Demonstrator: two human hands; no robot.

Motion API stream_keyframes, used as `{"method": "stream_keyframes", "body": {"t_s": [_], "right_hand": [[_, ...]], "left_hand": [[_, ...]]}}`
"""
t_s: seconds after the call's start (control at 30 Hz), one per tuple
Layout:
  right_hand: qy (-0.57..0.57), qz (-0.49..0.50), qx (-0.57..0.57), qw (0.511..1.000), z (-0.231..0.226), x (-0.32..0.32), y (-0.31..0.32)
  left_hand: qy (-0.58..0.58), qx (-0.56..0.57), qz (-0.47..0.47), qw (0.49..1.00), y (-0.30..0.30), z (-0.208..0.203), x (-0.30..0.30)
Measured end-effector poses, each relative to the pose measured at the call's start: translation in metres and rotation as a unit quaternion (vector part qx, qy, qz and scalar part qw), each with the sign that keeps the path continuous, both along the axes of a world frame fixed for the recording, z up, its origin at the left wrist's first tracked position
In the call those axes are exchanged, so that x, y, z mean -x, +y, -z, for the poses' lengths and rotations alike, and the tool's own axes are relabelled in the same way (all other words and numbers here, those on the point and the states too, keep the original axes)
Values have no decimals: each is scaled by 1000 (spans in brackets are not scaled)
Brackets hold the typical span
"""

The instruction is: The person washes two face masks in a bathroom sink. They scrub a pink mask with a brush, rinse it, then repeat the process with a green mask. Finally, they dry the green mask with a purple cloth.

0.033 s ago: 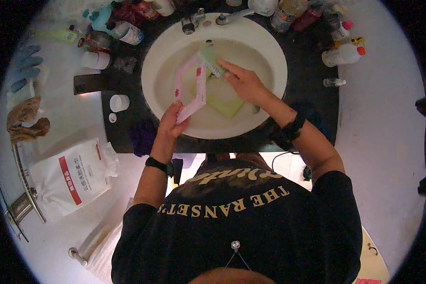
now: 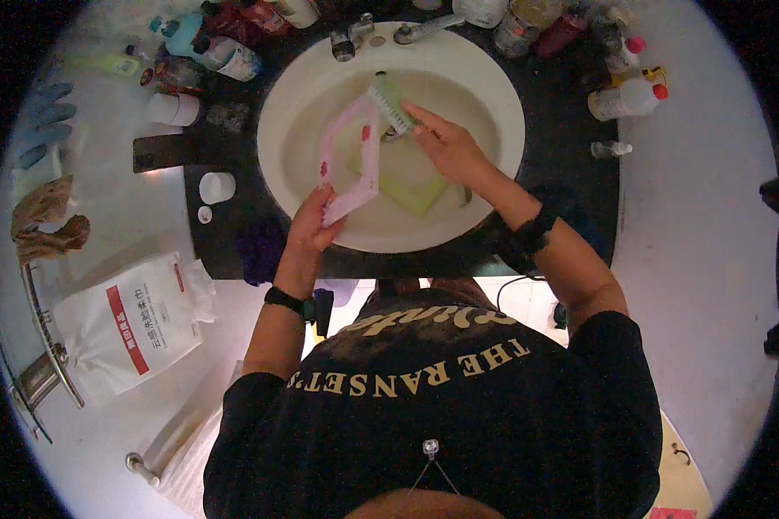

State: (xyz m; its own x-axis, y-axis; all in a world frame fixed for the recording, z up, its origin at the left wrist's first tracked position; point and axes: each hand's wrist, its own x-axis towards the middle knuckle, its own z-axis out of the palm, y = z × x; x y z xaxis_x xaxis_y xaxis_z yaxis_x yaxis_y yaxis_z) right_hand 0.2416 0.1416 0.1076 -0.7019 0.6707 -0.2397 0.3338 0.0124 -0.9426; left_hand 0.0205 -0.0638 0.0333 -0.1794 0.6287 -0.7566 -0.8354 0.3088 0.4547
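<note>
My left hand (image 2: 310, 223) grips the lower end of a flat pink-and-white frame-shaped object (image 2: 355, 164) and holds it tilted over the round white sink (image 2: 493, 95). My right hand (image 2: 446, 143) holds a small brush with a pale green back (image 2: 391, 102), pressed against the top corner of the pink object near the drain. A yellow-green cloth (image 2: 415, 186) lies in the bottom of the basin under both hands. Both wrists wear dark bands.
The faucet (image 2: 424, 28) stands at the back of the dark counter, with several bottles (image 2: 625, 99) and jars around the basin. A small white cup (image 2: 216, 186), a dark phone (image 2: 160, 151) and a purple cloth (image 2: 260, 251) lie left of the sink. A white bag (image 2: 130, 324) sits lower left.
</note>
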Motion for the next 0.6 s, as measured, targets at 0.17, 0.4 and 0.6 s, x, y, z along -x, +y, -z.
{"method": "stream_keyframes", "body": {"t_s": [0.17,0.4,0.6], "right_hand": [[50,126,242,961,3,9,-17],[28,137,6,990,9,-4,-25],[90,119,36,988,-4,-12,-40]], "left_hand": [[11,-17,73,997,2,-10,4],[13,-11,120,993,8,-28,37],[44,-4,114,992,1,-19,33]]}}
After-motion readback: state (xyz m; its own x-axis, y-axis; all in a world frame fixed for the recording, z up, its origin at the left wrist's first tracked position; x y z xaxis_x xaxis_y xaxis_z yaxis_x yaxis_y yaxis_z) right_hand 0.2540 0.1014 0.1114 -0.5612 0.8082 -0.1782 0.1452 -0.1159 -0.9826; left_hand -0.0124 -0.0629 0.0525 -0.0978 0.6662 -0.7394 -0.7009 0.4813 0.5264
